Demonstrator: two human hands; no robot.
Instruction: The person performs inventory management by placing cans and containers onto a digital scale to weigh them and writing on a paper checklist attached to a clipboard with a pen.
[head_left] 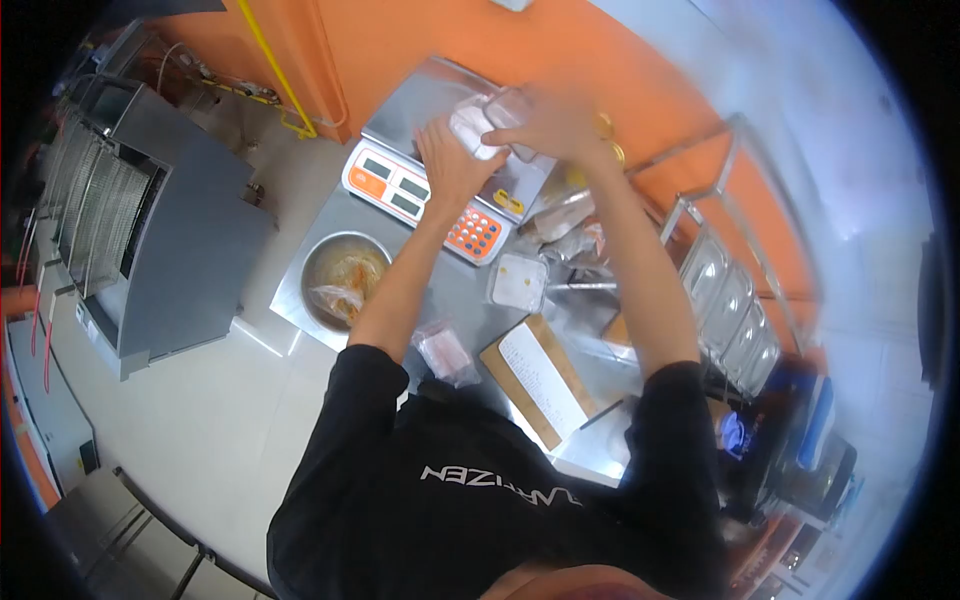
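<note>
My left hand [452, 160] is at the near left side of a small white plastic container [468, 122] on the platform of a digital scale [375, 187]. Its fingers and thumb curve against the container. From the right, my right hand [560, 128] reaches over with a finger or thumb laid across the container; the rest of that hand is blurred. A second, clear-looking tub [508, 104] sits against the white one, close to my right hand. Yellow labels [510, 201] show beside the scale's orange keypad.
A steel bowl [318, 312] holds a plastic bag of food. Nearer me lie a wrapped pinkish packet [443, 352], a white tub [519, 281], and a brown board [505, 385] with a written paper [543, 378]. Metal trays [706, 265] stand right; a grey appliance [200, 220] stands left.
</note>
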